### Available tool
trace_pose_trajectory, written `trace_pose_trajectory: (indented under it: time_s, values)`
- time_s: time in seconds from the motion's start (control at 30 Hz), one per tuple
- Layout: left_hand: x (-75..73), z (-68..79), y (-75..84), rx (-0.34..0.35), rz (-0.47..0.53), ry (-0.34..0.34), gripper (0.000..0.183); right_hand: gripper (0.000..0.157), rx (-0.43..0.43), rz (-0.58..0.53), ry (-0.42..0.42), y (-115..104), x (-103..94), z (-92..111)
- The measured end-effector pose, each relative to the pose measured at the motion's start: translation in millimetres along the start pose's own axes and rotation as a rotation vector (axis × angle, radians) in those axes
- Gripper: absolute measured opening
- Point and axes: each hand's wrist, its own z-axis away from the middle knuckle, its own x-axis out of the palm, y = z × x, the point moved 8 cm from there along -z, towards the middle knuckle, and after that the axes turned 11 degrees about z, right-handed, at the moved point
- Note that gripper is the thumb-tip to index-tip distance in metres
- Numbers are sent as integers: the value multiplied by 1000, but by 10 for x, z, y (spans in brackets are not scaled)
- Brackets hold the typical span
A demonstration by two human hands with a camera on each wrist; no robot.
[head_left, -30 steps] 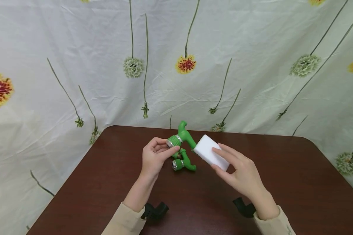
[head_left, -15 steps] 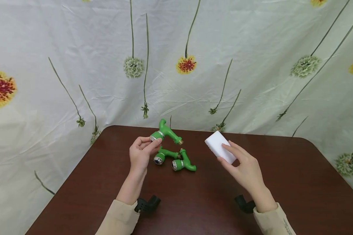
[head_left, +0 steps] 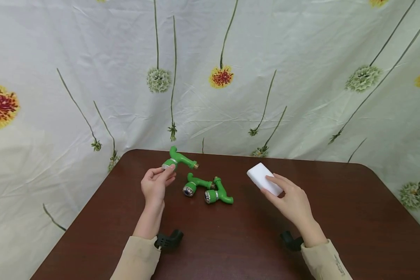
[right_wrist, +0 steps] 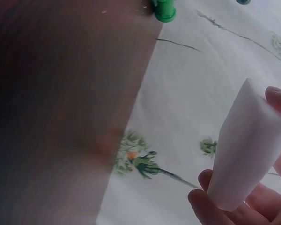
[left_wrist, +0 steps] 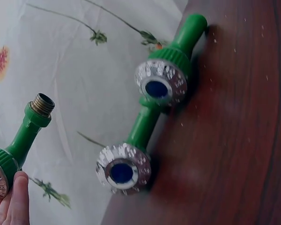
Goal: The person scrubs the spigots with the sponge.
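Observation:
My left hand (head_left: 156, 186) pinches a green faucet (head_left: 182, 158) by its ridged knob, lifted over the table's far left part. Its brass threaded end (left_wrist: 42, 104) points free in the left wrist view. Two more green faucets lie on the table to the right of that hand: one (head_left: 200, 181) nearer it, the other (head_left: 222, 192) close beside the first. Both show silver knob faces with blue centres in the left wrist view. On the right, my right hand (head_left: 294, 200) holds a white sponge block (head_left: 264, 179) between thumb and fingers, above the table and apart from the faucets.
The dark brown table (head_left: 231, 237) has rounded far corners. Behind it hangs a pale cloth (head_left: 196, 46) with printed flowers. A black wrist mount (head_left: 169, 239) sits at the left cuff, another (head_left: 291, 241) at the right.
The left hand has carried its faucet left, away from the sponge and clear of the lying faucets. The right hand and sponge have shifted slightly right.

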Motion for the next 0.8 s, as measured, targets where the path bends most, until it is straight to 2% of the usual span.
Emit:
trace_pose_trajectory:
  time_s: [0.13, 0.27, 0.37, 0.5, 0.67, 0.8]
  values:
    - [-252, -189, -229, 22, -12, 35, 38, 42, 35, 9, -55, 80, 95, 8]
    - [-496, -374, -479, 9, 16, 51, 41, 42, 44, 9, -74, 138, 158, 14]
    - [-511, -313, -412, -3, -26, 83, 41, 42, 46, 4, -90, 174, 200, 16]
    - [-464, -165, -242, -37, -81, 116, 37, 42, 62, -4, -125, 235, 270, 28]
    - [-525, -117, -240, -122, -95, 185, 36, 43, 90, -28, -169, 308, 358, 50]
    - [-574, -120, -258, -137, -123, 198, 36, 44, 102, -42, -187, 350, 406, 61]
